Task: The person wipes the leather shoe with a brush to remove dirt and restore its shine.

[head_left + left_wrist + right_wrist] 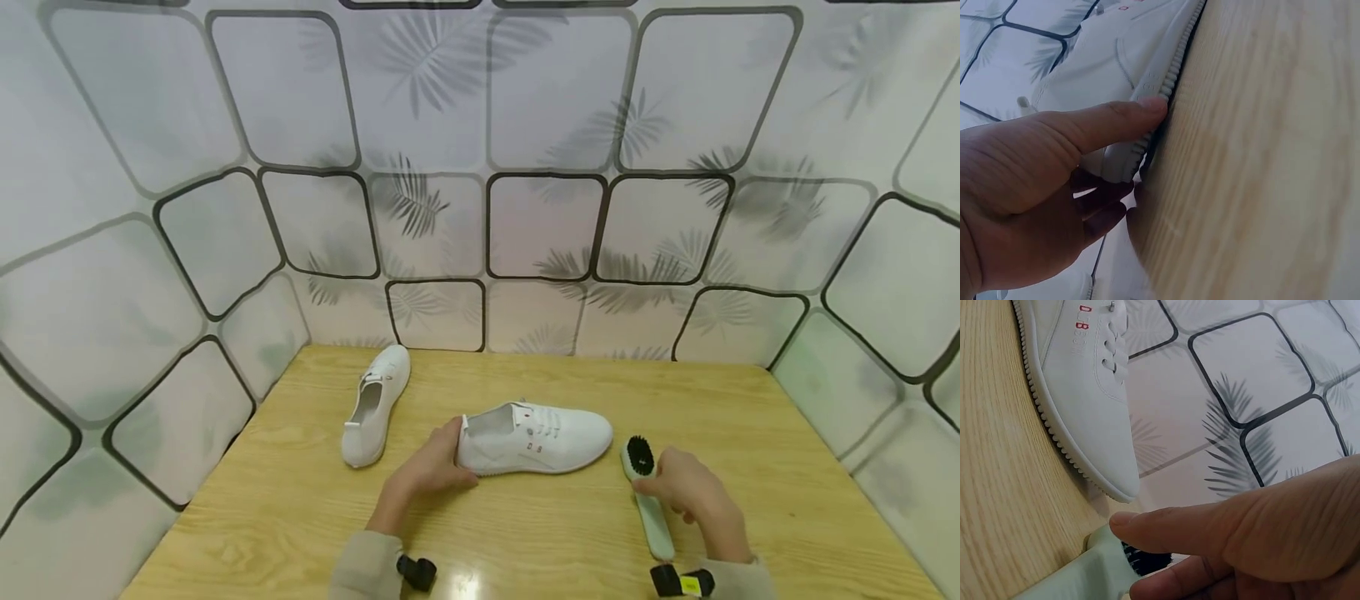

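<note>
My left hand (435,462) grips the heel of a white lace-up shoe (562,437), which lies along the table with its toe to the right. In the left wrist view the thumb (1141,112) presses the ridged sole edge, and the other fingers go behind the heel. To the right of the toe is a pale green brush (655,525) with black bristles (641,455) facing up. My right hand (693,487) holds it near its head, thumb on one side and curled fingers on the other. The bristles are partly hidden in the right wrist view.
A second white shoe (369,421) stands on the left of the wooden table (247,517), toe pointing away. Patterned fabric (540,225) rises behind the table's back edge and along both sides.
</note>
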Motion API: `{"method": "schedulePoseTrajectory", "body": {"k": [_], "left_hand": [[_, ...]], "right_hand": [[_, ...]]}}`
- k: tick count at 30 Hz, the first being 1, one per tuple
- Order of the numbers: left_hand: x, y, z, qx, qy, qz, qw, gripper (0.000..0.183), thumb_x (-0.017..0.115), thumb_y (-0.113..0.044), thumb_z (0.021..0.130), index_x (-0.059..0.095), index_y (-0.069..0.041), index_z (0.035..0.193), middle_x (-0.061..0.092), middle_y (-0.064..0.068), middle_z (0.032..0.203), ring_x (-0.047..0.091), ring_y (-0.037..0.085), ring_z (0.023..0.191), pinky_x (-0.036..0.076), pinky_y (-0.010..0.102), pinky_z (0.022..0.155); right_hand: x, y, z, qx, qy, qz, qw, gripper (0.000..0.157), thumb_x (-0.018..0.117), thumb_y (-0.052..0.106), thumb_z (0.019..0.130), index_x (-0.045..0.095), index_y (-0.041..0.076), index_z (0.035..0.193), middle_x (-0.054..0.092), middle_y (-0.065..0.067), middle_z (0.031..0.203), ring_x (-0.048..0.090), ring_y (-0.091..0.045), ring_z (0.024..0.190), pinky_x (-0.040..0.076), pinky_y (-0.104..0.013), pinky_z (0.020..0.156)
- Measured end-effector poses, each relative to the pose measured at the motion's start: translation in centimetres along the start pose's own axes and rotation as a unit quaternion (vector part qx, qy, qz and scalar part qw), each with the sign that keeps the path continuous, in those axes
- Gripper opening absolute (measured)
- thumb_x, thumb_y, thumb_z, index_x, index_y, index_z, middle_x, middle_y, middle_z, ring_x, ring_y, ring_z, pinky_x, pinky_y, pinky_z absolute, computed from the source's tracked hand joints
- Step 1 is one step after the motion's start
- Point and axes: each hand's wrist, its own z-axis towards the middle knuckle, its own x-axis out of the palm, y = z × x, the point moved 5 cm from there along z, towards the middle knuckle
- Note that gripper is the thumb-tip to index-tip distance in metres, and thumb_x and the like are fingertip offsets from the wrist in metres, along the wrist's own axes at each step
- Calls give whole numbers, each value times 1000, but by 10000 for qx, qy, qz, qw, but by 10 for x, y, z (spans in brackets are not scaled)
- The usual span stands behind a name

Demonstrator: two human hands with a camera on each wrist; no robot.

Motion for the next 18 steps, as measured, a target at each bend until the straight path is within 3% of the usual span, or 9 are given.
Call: {"method": "schedulePoseTrajectory", "body": {"k": [8,18], "left_hand": [[-2,3,-2,-156,102,-444,9988,99,86,-24,77,27,5,150,48,21,141,45,31,131,35,48,109],[-10,6,-6,-176,434,-1384,9893,83,80,-25,86,31,3,146,48,16,138,50,24,124,39,44,104]], "right_hand": [[-2,-2,-1,18,59,-126,9999,37,74,31,87,54,7,68,37,1,52,37,-13,45,43,-29,43],[0,0,3,65,-38,-420,9991,38,75,34,86,55,5,72,48,-5,59,49,-18,49,47,-34,44]]}}
